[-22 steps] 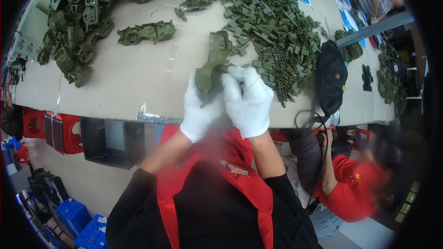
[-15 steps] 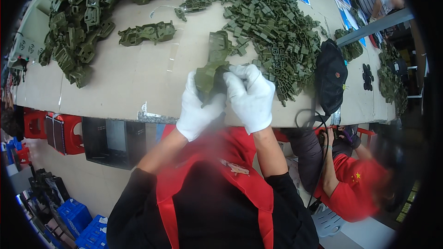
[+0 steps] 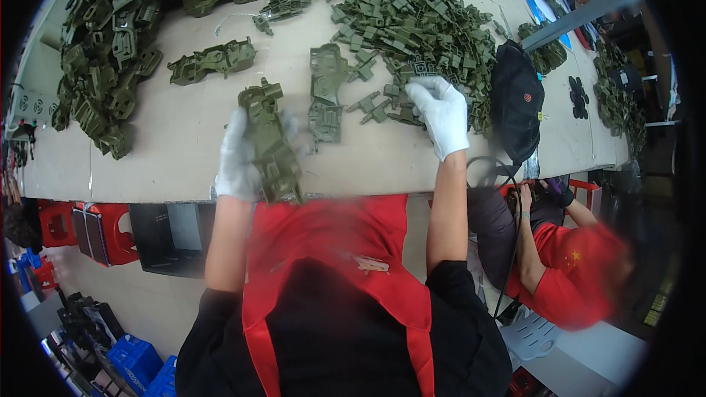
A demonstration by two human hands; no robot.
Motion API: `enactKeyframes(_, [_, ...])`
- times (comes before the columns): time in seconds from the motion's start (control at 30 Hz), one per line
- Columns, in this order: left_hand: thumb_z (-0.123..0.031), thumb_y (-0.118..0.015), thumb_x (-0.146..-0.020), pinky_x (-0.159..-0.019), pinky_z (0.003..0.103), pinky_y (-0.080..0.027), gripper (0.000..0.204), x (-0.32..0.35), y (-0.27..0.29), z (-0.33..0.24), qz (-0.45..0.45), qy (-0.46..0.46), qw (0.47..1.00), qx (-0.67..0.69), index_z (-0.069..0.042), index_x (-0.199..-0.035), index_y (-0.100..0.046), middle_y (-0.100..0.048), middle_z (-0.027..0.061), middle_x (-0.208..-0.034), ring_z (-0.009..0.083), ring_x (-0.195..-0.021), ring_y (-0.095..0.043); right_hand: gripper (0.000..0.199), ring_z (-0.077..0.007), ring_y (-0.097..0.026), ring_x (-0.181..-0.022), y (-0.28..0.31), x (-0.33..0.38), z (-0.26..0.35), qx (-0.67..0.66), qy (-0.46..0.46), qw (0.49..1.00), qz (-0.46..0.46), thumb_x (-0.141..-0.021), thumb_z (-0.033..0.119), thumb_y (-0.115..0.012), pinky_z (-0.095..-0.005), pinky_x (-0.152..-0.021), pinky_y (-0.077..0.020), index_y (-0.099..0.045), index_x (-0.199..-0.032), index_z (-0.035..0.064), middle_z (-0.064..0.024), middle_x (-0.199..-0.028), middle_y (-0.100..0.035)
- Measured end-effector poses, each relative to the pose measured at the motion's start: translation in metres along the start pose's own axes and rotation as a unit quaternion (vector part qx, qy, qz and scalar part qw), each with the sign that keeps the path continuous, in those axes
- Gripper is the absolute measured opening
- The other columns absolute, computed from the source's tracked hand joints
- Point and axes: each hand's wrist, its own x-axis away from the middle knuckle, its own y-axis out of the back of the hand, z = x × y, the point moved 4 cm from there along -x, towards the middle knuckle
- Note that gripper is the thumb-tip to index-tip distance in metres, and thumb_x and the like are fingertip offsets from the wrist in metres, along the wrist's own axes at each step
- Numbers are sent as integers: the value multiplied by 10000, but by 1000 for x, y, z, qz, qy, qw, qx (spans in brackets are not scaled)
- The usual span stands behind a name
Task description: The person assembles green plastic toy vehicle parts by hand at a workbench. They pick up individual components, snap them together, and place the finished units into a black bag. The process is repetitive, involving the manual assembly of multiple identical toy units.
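Note:
My left hand (image 3: 239,158), in a white glove, is closed around a long olive-green moulded plastic part (image 3: 271,140), which it holds tilted over the near edge of the table. My right hand (image 3: 443,117), gloved too, is at the near side of a heap of small olive-green plastic pieces (image 3: 412,22). Its fingers are bent together, and whatever may be between them is hidden. Between my hands a similar long green part (image 3: 325,92) lies on the table, with a few small loose pieces (image 3: 371,108) beside it.
Another long green part (image 3: 213,61) lies farther left, before a large pile of such parts (image 3: 110,51). A black pouch (image 3: 516,103) and a cable stand right of the heap. A co-worker in red (image 3: 573,272) sits at the right. A metal bar (image 3: 581,18) crosses the far right.
My hands, together on a green part before, have moved apart. The left has gone left with a long green part; the right has moved right to the small pieces. The view has shifted slightly.

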Motion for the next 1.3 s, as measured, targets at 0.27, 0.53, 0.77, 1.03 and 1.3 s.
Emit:
enactKeyframes(0.27, [10, -601, -662, -828, 440, -559, 604, 14, -7, 60, 172, 54, 964, -193, 56, -1254, -492, -625, 198, -1095, 307, -912, -667, 338, -352, -558, -1047, -36, -3, -25, 527, 262, 806, 70, -748, 204, -708, -426, -882, -495, -695, -1082, 155, -147, -1115, -612])
enactKeyframes(0.53, [-257, -654, -870, -711, 405, -581, 346, -35, -16, 20, -1, -37, 978, -205, -7, -1102, -590, -677, 143, -906, 264, -815, -678, 221, -305, -675, -748, -13, 17, -6, 293, 242, 924, 47, -795, 218, -724, -394, -674, -532, -656, -936, 61, -129, -863, -681])
enactKeyframes(0.77, [-143, -635, -787, -779, 348, -545, 350, -4, -45, 15, 75, -188, 927, -316, 17, -1093, -581, -652, 107, -933, 214, -858, -662, 144, -295, -667, -700, -59, 89, 18, 271, 314, 900, 130, -797, 149, -727, -378, -626, -534, -635, -888, 85, -114, -822, -671])
enactKeyframes(1.03, [-56, -646, -779, -808, 385, -550, 470, 15, -46, 22, 65, -237, 927, -283, -6, -1225, -504, -596, 111, -1078, 237, -904, -659, 211, -308, -630, -625, -80, 109, 19, 246, 407, 880, 10, -818, 136, -704, -407, -548, -503, -586, -980, 70, -124, -758, -621])
enactKeyframes(1.3, [-104, -702, -792, -843, 335, -517, 416, 23, -54, 17, 93, -286, 912, -278, -9, -1167, -548, -658, 96, -982, 195, -930, -644, 133, -304, -624, -649, -84, 104, 20, 247, 426, 869, 48, -817, 88, -674, -414, -545, -501, -595, -924, 82, -93, -793, -617])
